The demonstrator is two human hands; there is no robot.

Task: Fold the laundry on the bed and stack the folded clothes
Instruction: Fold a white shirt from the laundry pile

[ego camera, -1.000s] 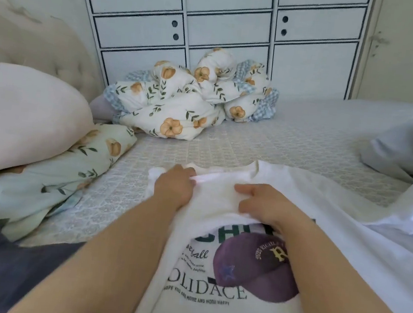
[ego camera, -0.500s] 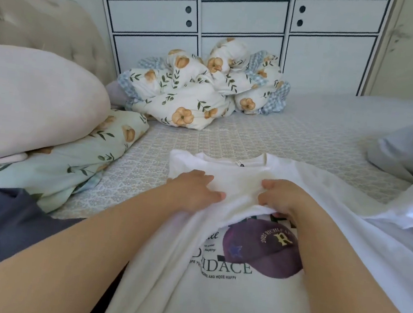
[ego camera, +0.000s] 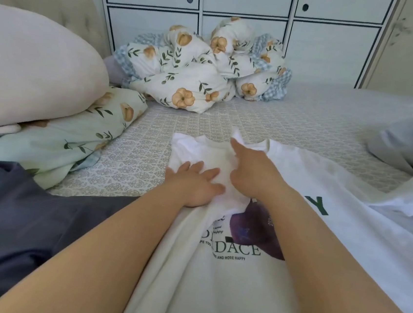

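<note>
Both bare forearms reach forward, close together. The left hand lies flat, fingers spread (palm down); the right hand pinches cloth at its fingertips.

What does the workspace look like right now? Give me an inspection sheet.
Surface: bed with a grey patterned cover.
Job's things: white printed T-shirt spread out, bunched near the collar; not yet folded.
Clutter: floral duvet heaped at the far side; plain pillow on a floral pillow; dark blue fabric near left; grey cloth at right.
Grippers: left hand lies flat on the shirt; right hand pinches shirt fabric by the collar.
Cables: nothing seen.
Surroundings: white cabinet behind the bed.
</note>
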